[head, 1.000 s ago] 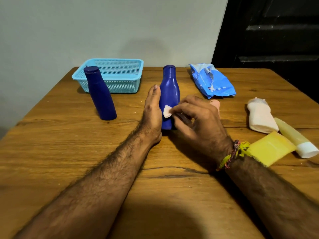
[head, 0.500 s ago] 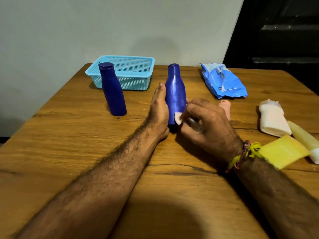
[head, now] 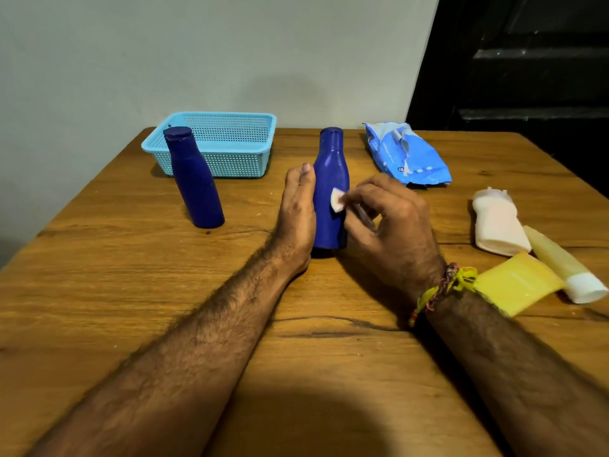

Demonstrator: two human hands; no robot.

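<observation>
Palm of L hand (head: 296, 209) lies flat vs left side of blue bottle (head: 331, 166), fingers straight and together, heel on bench (head: 131, 275). R hand (head: 392, 225) is curled, thumb + forefinger pinching a small white scrap (head: 336, 200) pressed to the bottle's front-right, approx mid-height. Bottle stands upright, mid bench, between both hands. Thread band (head: 441, 285) on R wrist. Just right of that wrist: yellow pouch (head: 517, 283), touching a yellow tube (head: 560, 258) w/ white cap; white bottle (head: 497, 222) lies beside the tube. Left of the hands, a 2nd blue bottle (head: 194, 183) stands in front of a light-blue basket (head: 217, 116). Blue wipes pack (head: 407, 156) lies at back right, near the wall.
</observation>
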